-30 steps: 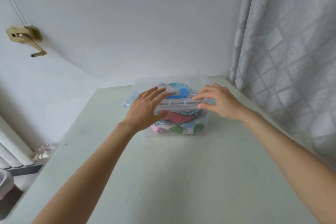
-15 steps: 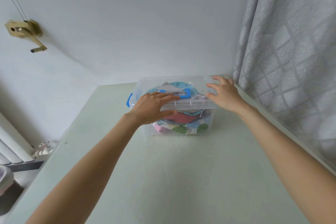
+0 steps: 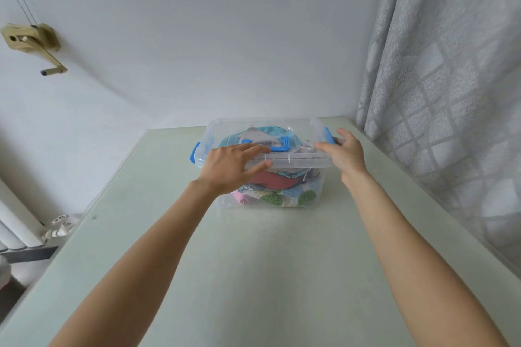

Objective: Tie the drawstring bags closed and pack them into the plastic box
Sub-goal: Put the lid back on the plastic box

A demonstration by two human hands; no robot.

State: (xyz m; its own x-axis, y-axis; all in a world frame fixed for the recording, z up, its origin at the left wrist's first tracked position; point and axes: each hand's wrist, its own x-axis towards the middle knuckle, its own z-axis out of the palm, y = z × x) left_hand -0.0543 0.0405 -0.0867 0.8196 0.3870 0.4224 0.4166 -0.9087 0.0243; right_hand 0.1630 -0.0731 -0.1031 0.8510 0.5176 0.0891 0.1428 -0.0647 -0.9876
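plastic box (image 3: 315, 194) clear, lid (image 3: 298, 162) clear w/ blue latches (image 3: 194, 153) + blue handle (image 3: 282, 146). drawstring bags (image 3: 270, 180) inside: red, pink, teal, white w/ green leaf print. worktop (image 3: 253, 262) pale green. curtain (image 3: 451, 93) grey, lattice pattern. wall (image 3: 197, 36) white
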